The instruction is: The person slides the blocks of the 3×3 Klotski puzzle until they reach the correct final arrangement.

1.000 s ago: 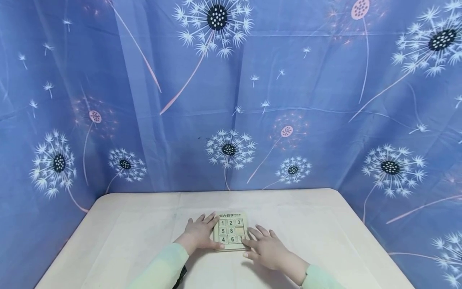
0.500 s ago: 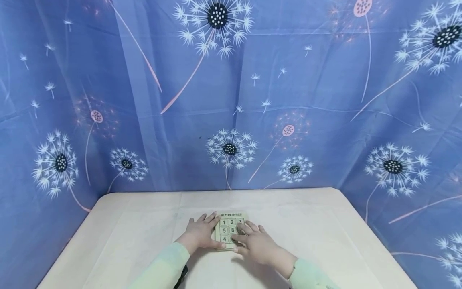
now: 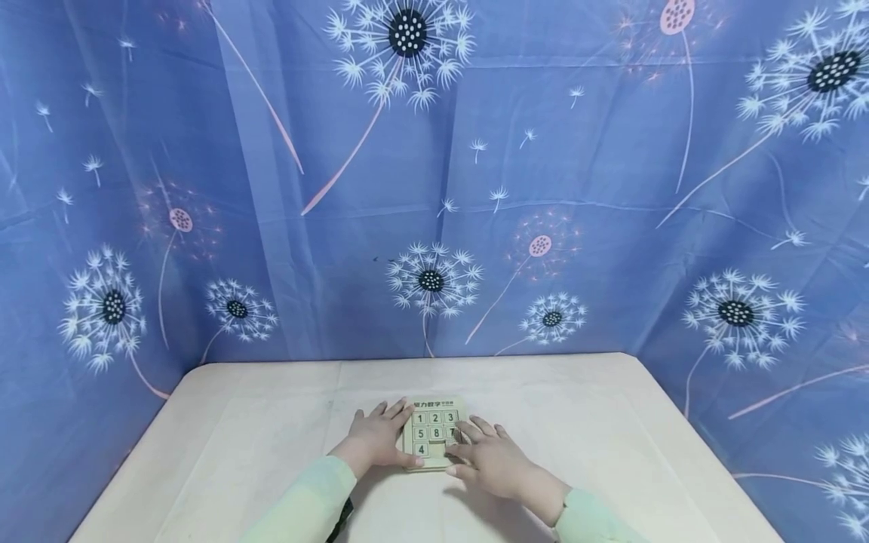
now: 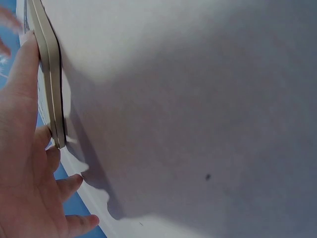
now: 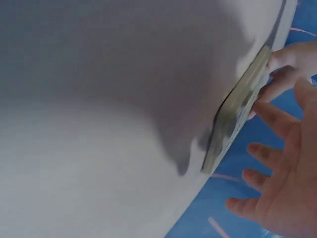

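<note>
A number sliding puzzle [image 3: 431, 464] lies flat on the table in the head view. Tiles 1, 2, 3 form its far row, 5, 8 and a partly covered 7 [image 3: 451, 432] its middle row. In the near row are tile 4 [image 3: 421, 449] and a gap beside it; fingers cover the right slot. My left hand [image 3: 378, 440] braces the puzzle's left side, thumb at the near corner and straight fingers spread toward the far one. My right hand [image 3: 492, 461] reaches over the right side, fingertips on the tiles. The right wrist view shows its fingers [image 5: 270, 119] extended and spread.
A pale table [image 3: 271, 407] carries the puzzle. Blue curtains [image 3: 353, 302] with dandelion prints stand along its back and sides. Something black [image 3: 342, 519] shows under the left sleeve [image 3: 305, 501].
The 7 has slid from the near-right slot up to the middle right, and the gap now sits at the near middle. My right hand went left over the tiles, then slightly back right.
</note>
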`<state>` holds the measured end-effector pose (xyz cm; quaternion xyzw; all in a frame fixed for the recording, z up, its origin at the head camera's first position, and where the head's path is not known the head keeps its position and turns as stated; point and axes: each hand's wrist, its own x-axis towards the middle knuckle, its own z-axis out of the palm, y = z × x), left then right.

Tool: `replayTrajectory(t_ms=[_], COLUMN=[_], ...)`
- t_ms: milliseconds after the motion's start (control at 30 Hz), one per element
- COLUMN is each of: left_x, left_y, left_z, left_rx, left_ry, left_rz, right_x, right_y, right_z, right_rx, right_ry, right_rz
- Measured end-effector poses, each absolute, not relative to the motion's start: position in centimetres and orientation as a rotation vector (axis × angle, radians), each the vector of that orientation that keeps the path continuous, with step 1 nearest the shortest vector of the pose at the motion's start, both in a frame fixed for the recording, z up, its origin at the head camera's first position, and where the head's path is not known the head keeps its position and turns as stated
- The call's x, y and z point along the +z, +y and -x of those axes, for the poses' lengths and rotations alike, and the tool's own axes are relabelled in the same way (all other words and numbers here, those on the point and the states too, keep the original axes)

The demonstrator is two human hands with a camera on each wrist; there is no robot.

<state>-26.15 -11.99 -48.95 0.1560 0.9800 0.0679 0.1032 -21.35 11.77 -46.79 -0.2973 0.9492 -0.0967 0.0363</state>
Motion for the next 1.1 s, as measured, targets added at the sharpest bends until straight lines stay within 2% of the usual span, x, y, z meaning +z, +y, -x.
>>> replayTrajectory(t_ms=[233,600,933,1100], left_x=[-49.1,-49.0,-49.2,-49.0], left_y=[-11.9,-12.0,-12.0,-12.0], left_z=[26.1,26.2,26.2,26.1], left_rx=[0.172,0.206,0.157,0.171], left_ry=[2.909,2.897,2.899,2.902], left_rz=[-0.479,-0.459,-0.474,-0.473], right_x=[-47.2,-47.1,-47.7,-47.8], right_y=[9.0,11.1,8.3,8.2], right_z=[21.8,21.7,23.5,23.1], right_rx=[-0.281,-0.308,-0.282,-0.258], right_ry=[2.862,2.875,2.902,2.893], right_rz=[0.947,0.902,0.865,0.877])
